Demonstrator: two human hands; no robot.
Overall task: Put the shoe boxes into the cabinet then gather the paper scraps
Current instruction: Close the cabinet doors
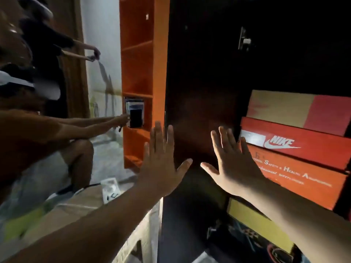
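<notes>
Three shoe boxes sit stacked in the dark cabinet (199,82) at the right: a red Nike box (296,145) with a white swoosh and a pale label on its end, an orange safety-shoe box (303,177) with white lettering beneath it, and a tan and red box (296,111) leaning on top; a yellow-edged box (252,217) lies lower down, below the stack, which makes four boxes that can be counted, all inside the cabinet. Both hands are raised in front of it with fingers straight and spread, holding nothing: the left hand (161,164) is held up before the cabinet's dark panel near its left edge, and the right hand (233,164) overlaps the near ends of the Nike and orange boxes, though whether it touches them cannot be told. Left of the cabinet stands an orange shelf unit (140,73) with several open compartments, one holding a dark object (135,117) and some papers. Two other people are at the left: a crouching person (38,139) reaches an arm toward that compartment, and a standing person (43,44) behind holds a long-handled tool. A white power strip (111,189) lies on a cardboard carton (76,205) on the floor, low in the frame
</notes>
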